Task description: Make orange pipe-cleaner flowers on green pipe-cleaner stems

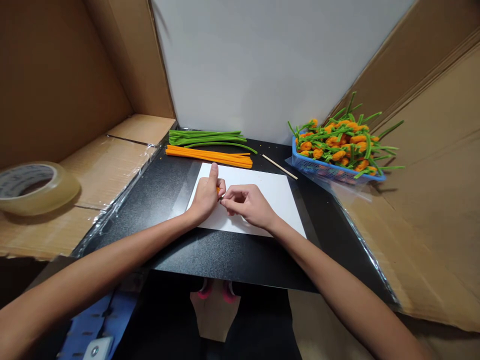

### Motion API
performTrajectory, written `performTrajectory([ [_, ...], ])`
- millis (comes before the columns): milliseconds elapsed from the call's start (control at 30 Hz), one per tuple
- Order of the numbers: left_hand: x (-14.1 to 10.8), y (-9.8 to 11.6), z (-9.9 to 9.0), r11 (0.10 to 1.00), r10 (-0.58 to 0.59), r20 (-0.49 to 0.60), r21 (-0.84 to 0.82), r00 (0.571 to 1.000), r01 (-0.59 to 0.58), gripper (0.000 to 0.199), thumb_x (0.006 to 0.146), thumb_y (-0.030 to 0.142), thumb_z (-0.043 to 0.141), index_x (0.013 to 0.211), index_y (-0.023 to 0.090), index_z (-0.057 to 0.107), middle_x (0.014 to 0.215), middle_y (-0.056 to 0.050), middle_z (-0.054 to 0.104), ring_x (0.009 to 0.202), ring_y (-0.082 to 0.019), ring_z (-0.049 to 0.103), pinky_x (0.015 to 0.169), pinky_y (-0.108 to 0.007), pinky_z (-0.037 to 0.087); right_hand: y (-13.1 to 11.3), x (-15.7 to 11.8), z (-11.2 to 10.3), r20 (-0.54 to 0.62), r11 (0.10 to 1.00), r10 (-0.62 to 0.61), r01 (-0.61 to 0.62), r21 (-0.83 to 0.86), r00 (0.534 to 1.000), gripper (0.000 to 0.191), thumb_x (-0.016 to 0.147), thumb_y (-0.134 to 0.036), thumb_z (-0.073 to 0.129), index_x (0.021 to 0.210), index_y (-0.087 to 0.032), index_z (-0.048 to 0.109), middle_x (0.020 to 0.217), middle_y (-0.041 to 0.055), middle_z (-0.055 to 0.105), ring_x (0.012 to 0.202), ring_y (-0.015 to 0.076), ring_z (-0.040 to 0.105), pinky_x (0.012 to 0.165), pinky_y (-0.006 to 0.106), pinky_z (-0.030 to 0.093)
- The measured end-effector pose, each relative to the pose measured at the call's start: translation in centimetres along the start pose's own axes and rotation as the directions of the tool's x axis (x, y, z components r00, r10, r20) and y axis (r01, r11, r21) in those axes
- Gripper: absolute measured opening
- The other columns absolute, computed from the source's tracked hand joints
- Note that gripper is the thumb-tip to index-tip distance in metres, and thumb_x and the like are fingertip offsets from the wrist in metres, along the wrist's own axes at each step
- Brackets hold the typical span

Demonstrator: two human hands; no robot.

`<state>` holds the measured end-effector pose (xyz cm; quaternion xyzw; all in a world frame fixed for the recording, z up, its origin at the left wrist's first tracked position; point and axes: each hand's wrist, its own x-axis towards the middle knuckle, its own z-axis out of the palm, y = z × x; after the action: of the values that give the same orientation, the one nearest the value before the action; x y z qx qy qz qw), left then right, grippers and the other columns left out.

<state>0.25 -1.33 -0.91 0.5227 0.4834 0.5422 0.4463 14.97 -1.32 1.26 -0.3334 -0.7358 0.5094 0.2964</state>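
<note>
Over the white sheet point(270, 195), my left hand point(207, 194) is closed with its thumb pointing up. A small bit of orange pipe cleaner point(218, 190) shows between its fingers. Touching it from the right, my right hand point(249, 204) pinches at a small dark end beside the orange piece; what exactly its fingertips hold is too small to name. Most of the orange piece is hidden by the fingers. Beyond the sheet lie a bundle of orange pipe cleaners point(210, 156) and a bundle of green pipe cleaners point(206, 138).
A wooden stick point(279, 167) lies behind the sheet on the black table point(180, 255). At the right stands a blue basket point(318, 167) heaped with orange and green pipe-cleaner pieces point(343, 140). A tape roll point(60, 190) sits on cardboard at the left.
</note>
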Motion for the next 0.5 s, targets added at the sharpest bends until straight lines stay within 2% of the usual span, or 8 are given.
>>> performTrajectory([
  [67,0.2,-0.1,0.2,0.994,-0.068,-0.022,-0.081,0.997,0.066,0.078,0.09,0.079,0.03,0.04,0.019,0.037,0.039,0.002,0.03,0.038,-0.009,0.03,0.042,-0.026,0.022,-0.2,-0.1,0.2,-0.031,0.913,-0.224,0.199,-0.356,0.974,0.014,0.084,-0.018,0.058,0.071,-0.016,0.062,0.061,0.0009,0.06,0.057,0.0124,0.05,0.06,0.027,0.037],
  [133,0.3,0.3,0.3,0.969,-0.168,0.008,-0.181,0.986,0.167,0.077,0.089,0.08,0.032,0.041,0.019,0.033,0.039,0.003,0.024,0.036,-0.008,0.024,0.039,-0.025,0.017,-0.5,-0.1,0.2,0.079,0.685,-0.402,0.357,-0.635,0.912,0.023,0.089,-0.013,0.05,0.068,-0.017,0.059,0.062,0.0028,0.058,0.06,0.0145,0.047,0.061,0.03,0.033],
  [200,0.4,0.8,0.3,0.924,-0.277,0.081,-0.252,0.958,0.288,0.076,0.087,0.081,0.034,0.043,0.02,0.029,0.04,0.005,0.018,0.035,-0.007,0.017,0.038,-0.025,0.011,-0.8,-0.1,0.0,0.233,0.463,-0.467,0.461,-0.757,0.853,0.033,0.095,-0.011,0.04,0.067,-0.018,0.057,0.063,0.005,0.057,0.063,0.017,0.046,0.062,0.033,0.031],
  [267,0.6,1.2,0.1,0.885,-0.349,0.162,-0.268,0.923,0.381,0.075,0.085,0.083,0.035,0.044,0.021,0.029,0.039,0.007,0.016,0.034,-0.006,0.012,0.036,-0.024,0.009,-1.0,0.0,-0.2,0.295,0.364,-0.473,0.489,-0.793,0.83,0.039,0.099,-0.012,0.033,0.068,-0.018,0.057,0.063,0.0065,0.057,0.065,0.0185,0.046,0.063,0.034,0.031],
  [333,0.7,1.4,-0.2,0.895,-0.335,0.19,-0.242,0.923,0.375,0.074,0.085,0.083,0.035,0.045,0.021,0.03,0.037,0.007,0.017,0.033,-0.006,0.013,0.036,-0.024,0.011,-0.8,-0.1,-0.4,0.242,0.411,-0.462,0.447,-0.795,0.853,0.035,0.098,-0.013,0.037,0.072,-0.017,0.06,0.067,0.0076,0.061,0.068,0.019,0.049,0.064,0.034,0.033],
  [367,0.7,1.4,-0.4,0.925,-0.288,0.179,-0.202,0.941,0.322,0.075,0.086,0.083,0.035,0.044,0.021,0.033,0.036,0.006,0.019,0.032,-0.007,0.016,0.036,-0.023,0.013,-0.6,-0.1,-0.5,0.178,0.49,-0.442,0.403,-0.773,0.879,0.029,0.097,-0.014,0.042,0.076,-0.017,0.062,0.07,0.0078,0.063,0.069,0.0188,0.051,0.065,0.033,0.034],
  [433,0.6,1.3,-0.6,0.989,-0.117,0.153,-0.073,0.981,0.13,0.076,0.087,0.081,0.034,0.043,0.019,0.04,0.036,0.003,0.028,0.034,-0.007,0.026,0.038,-0.022,0.019,-0.1,-0.1,-0.8,0.043,0.725,-0.326,0.278,-0.629,0.945,0.019,0.094,-0.019,0.05,0.085,-0.016,0.067,0.077,0.0067,0.068,0.071,0.0177,0.056,0.068,0.031,0.039],
  [500,0.4,1.1,-0.8,0.996,0.06,0.191,0.05,0.98,-0.071,0.078,0.088,0.08,0.034,0.044,0.017,0.047,0.039,0.0,0.04,0.038,-0.008,0.038,0.042,-0.021,0.027,0.5,-0.1,-1.0,0.013,0.937,-0.116,0.114,-0.329,0.993,0.017,0.092,-0.027,0.056,0.088,-0.016,0.068,0.079,0.005,0.07,0.073,0.0165,0.061,0.07,0.03,0.043],
])
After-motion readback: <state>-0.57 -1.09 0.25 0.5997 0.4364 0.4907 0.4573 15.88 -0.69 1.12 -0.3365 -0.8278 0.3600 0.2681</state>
